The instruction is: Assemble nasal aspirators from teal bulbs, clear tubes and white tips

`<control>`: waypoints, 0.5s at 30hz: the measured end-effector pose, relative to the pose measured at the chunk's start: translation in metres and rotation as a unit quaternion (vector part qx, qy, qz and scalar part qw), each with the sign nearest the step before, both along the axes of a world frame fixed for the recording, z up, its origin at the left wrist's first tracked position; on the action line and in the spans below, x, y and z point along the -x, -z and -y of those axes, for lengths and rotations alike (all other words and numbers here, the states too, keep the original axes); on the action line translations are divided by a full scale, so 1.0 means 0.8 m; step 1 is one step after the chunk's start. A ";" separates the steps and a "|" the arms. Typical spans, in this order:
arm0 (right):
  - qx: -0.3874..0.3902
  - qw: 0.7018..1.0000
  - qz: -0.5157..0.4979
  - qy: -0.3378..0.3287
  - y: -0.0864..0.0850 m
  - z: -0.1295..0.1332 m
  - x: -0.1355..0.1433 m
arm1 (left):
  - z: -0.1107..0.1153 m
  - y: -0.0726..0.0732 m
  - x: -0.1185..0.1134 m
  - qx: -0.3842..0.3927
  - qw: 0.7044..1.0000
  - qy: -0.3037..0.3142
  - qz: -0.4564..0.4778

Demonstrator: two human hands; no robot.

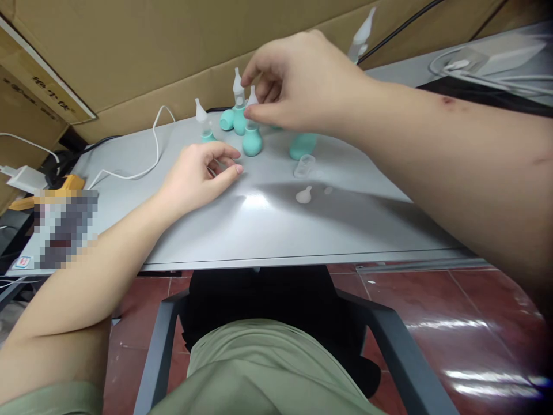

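Several nasal aspirators with teal bulbs and white tips stand on the grey table [194, 230]. My right hand [289, 86] is over the front nasal aspirator [252, 142], thumb and index finger apart around its white tip. The thumb hides part of its clear body; whether it touches cannot be made out. My left hand [201, 173] rests on the table, open with fingers loosely curved, close to that bulb and holding nothing. Left of it stands another nasal aspirator [203, 118]. Below my right hand are a teal bulb [303, 145], a clear cup-like part [305, 166] and a loose white tip [304, 195].
Cardboard [151, 52] walls the back of the table. A white cable [153, 155] runs across the left side, near a yellow object [71, 185] and a white plug [26, 178]. A white box with cables [496, 55] lies at the far right. One aspirator tip [365, 31] rises behind my right wrist.
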State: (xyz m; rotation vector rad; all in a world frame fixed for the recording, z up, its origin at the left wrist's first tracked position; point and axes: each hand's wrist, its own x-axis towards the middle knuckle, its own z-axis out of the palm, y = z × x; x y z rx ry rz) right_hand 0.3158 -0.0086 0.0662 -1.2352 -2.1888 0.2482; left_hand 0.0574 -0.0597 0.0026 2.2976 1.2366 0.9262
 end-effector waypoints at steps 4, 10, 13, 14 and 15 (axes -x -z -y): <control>-0.001 1.000 0.017 0.005 -0.005 -0.004 0.010 | 0.004 -0.003 -0.001 0.012 1.000 0.005 -0.013; 0.015 0.999 0.042 -0.006 -0.007 0.004 0.002 | 0.004 -0.001 0.001 0.007 0.999 0.037 -0.028; -0.012 0.998 0.052 0.020 -0.011 0.022 -0.023 | 0.004 -0.001 0.002 0.001 0.998 0.053 -0.044; -0.023 0.998 0.057 0.034 -0.013 0.027 -0.036 | 0.004 -0.001 0.003 -0.002 0.997 0.061 -0.049; -0.033 0.997 0.064 0.038 -0.014 0.031 -0.051 | 0.005 0.000 0.002 -0.004 0.996 0.072 -0.052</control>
